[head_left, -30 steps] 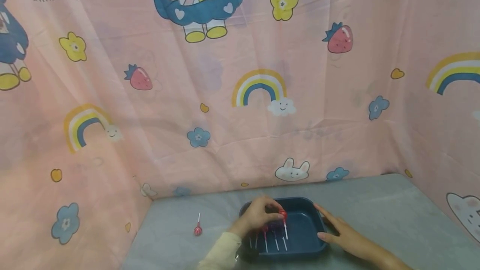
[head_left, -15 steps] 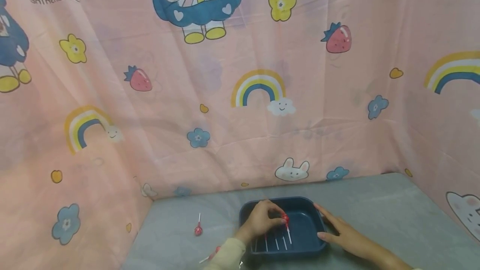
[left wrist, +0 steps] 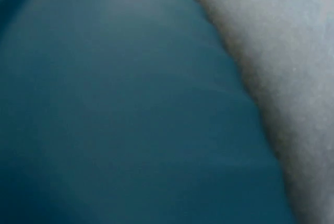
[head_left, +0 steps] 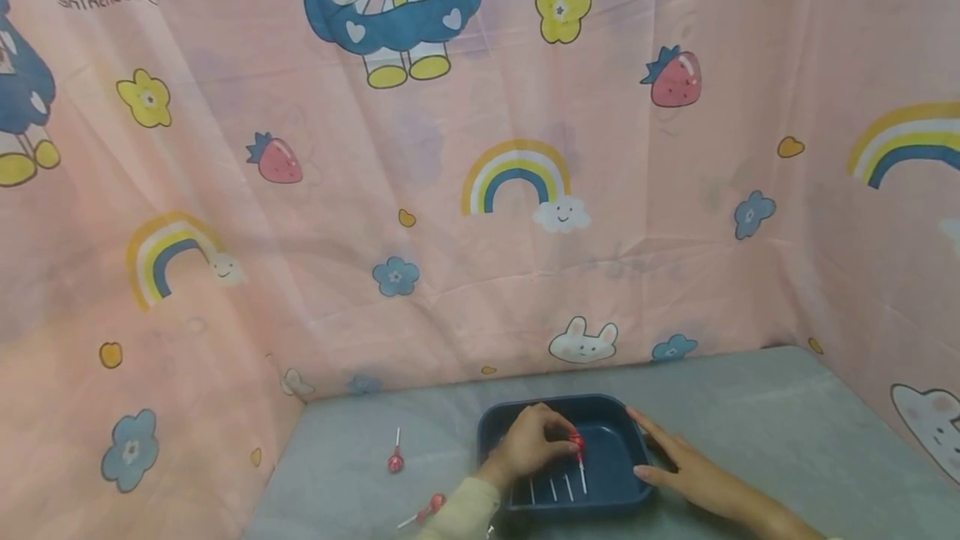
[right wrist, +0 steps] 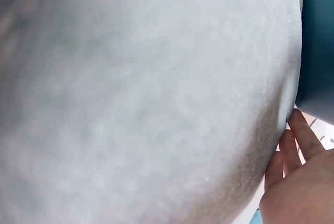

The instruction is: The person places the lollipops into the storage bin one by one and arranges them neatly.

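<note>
My left hand [head_left: 534,440] is over a dark blue tray [head_left: 617,452] in the head view, pinching a red-wrapped lollipop [head_left: 577,442] by its head between thumb and fingertips. Its white stick points down toward the tray's near side. Several more white lollipop sticks [head_left: 555,489] lie side by side in the tray, their heads hidden behind my left hand. My right hand [head_left: 693,473] rests against the tray's right end with fingers extended and thumb at the rim. The left wrist view shows only the tray's blue surface [left wrist: 135,104] and grey cloth, without the hand.
On the grey-covered table [head_left: 757,415], left of the tray, lies a red lollipop [head_left: 395,463]. Nearer the front, another lollipop [head_left: 437,502] lies beside my left sleeve [head_left: 461,511]. A pink printed curtain [head_left: 330,215] hangs behind the table and along both sides.
My left hand has shifted slightly right and toward me with the lollipop, lowering it into the tray. The lollipop near my sleeve has come into view. My right hand stays put.
</note>
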A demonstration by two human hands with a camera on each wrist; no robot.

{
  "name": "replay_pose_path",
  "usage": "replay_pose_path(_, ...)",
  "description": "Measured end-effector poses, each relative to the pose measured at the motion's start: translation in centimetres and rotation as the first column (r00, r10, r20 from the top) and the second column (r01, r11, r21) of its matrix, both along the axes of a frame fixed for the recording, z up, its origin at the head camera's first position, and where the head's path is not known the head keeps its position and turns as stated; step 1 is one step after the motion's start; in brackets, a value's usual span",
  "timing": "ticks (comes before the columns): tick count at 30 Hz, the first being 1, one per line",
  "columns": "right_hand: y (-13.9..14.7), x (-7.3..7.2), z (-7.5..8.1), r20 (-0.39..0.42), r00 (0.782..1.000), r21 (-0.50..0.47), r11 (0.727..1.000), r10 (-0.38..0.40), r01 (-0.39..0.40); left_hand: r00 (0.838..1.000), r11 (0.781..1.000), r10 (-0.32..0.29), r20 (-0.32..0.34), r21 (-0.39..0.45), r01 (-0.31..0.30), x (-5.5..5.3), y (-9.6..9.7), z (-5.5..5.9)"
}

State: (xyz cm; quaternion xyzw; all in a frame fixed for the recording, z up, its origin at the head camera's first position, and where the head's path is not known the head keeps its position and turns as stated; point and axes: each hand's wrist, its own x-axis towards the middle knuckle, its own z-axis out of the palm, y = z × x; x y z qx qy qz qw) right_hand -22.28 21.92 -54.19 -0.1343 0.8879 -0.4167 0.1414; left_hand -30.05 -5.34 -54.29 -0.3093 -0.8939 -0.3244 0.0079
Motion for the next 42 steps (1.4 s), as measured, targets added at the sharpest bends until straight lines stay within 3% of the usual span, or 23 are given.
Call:
replay_pose_path(16,-0.1,0.0,-0.1,0.003,1.000,-0.004,1.000,-0.005,0.005,0.999,0.999,0.040,-0.006,-0.013,-0.040,0.8,0.4,-0.2)
replay_pose_path(29,0.0,0.2,-0.3,-0.020,1.000,-0.011,1.000,0.006,-0.006,0.999,0.998,0.053,0.013,-0.033,-0.053,1.3,0.5,0.3)
replay_pose_path(35,0.0,0.1,-0.2,-0.004,1.000,-0.011,1.000,0.005,-0.005,0.998,0.997,0.062,0.006,-0.045,-0.062,1.3,0.5,0.1)
replay_pose_path(42,0.0,0.1,-0.2,0.013,1.000,-0.010,1.000,-0.006,0.006,0.997,0.996,0.072,0.041,-0.050,-0.070,1.2,0.5,-0.1)
